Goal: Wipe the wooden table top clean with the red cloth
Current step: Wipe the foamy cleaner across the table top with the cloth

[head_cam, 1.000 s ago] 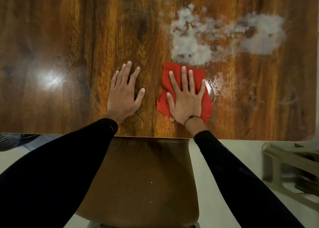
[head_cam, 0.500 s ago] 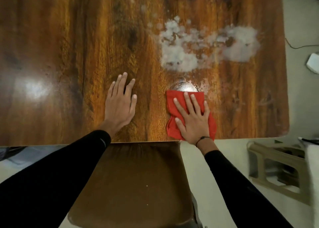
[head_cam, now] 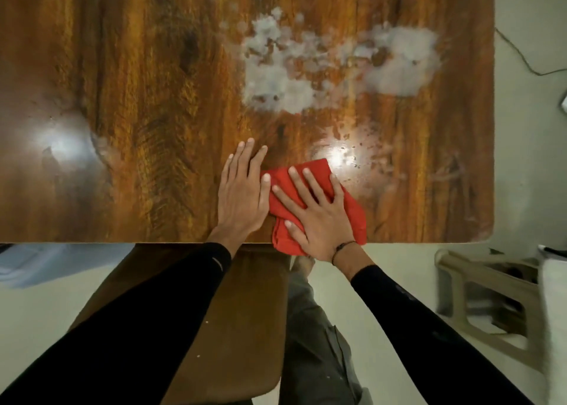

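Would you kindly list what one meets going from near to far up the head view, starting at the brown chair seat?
Brown wooden chair seat → right hand pressing the red cloth at the table's near edge → shiny wet patch → white foamy smear.

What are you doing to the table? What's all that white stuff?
A person is wiping a wooden table with a red cloth. The right hand presses flat on the cloth near the table's near edge, where a bit of cloth hangs over. The left hand rests flat on the wood, its thumb touching the cloth. A big white smear farther back is not yet wiped; what it is cannot be told.
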Motion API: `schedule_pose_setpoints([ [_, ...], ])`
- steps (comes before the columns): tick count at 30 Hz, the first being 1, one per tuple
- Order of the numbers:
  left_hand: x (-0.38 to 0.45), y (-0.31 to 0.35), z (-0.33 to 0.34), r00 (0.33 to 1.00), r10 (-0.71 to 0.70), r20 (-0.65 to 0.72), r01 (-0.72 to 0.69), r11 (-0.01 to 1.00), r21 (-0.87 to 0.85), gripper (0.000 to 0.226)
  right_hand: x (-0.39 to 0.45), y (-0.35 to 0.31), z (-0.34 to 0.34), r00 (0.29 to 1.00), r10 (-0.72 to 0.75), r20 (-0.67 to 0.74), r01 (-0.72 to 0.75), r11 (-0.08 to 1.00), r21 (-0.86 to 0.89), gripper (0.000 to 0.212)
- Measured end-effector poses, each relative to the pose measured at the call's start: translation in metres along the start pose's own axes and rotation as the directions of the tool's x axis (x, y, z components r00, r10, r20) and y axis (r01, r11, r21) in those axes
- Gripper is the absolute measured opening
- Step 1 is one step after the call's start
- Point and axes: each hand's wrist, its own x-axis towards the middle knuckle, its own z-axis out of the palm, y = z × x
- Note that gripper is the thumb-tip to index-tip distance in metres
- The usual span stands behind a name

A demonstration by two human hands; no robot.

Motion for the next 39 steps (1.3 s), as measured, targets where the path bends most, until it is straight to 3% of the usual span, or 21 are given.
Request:
schedule_pose_setpoints([
  [5, 0.001, 0.037, 0.018, 0.997, 0.042, 0.068, -0.044, 0.999, 0.026, 0.06, -0.031, 0.079, -0.007, 1.0, 0.019, 0.016, -0.019, 1.0, -0.009, 0.074],
  [9, 0.002, 0.045, 0.027, 0.997, 0.014, 0.072, -0.022, 0.994, 0.104, 0.066, 0.001, 0.129, -0.019, 0.972, 0.232, -0.041, -0.232, 0.973, 0.005, 0.072],
  [13, 0.002, 0.045, 0.025, 1.0, -0.006, 0.03, 0.003, 0.996, 0.088, 0.07, 0.043, 0.124, -0.026, 0.902, 0.426, -0.073, -0.421, 0.904, 0.071, 0.073],
  [15, 0.001, 0.045, 0.025, 1.0, -0.003, 0.012, 0.002, 0.997, 0.078, 0.072, 0.052, 0.107, -0.026, 0.932, 0.356, -0.072, -0.351, 0.934, 0.072, 0.074],
  [19, 0.0, 0.043, 0.024, 1.0, 0.014, -0.016, -0.013, 0.997, 0.072, 0.079, 0.026, 0.084, -0.016, 0.996, 0.047, -0.071, -0.043, 0.998, 0.056, 0.074],
  [23, 0.0, 0.039, 0.032, 0.999, 0.03, -0.027, -0.027, 0.993, 0.114, 0.084, -0.028, 0.109, -0.007, 0.999, -0.046, -0.025, 0.046, 0.999, 0.026, 0.077],
  [29, 0.0, 0.031, 0.036, 0.999, 0.028, -0.028, -0.023, 0.987, 0.156, 0.086, -0.035, 0.168, -0.016, 0.989, 0.148, -0.03, -0.148, 0.989, 0.001, 0.075],
  [35, -0.001, 0.032, 0.034, 0.999, 0.034, -0.019, -0.031, 0.987, 0.16, 0.084, 0.021, 0.139, -0.026, 0.877, 0.478, -0.053, -0.474, 0.878, 0.07, 0.074],
  [39, -0.001, 0.034, 0.031, 0.999, 0.038, -0.022, -0.034, 0.988, 0.151, 0.084, 0.033, 0.107, -0.025, 0.926, 0.373, -0.058, -0.371, 0.927, 0.05, 0.077],
])
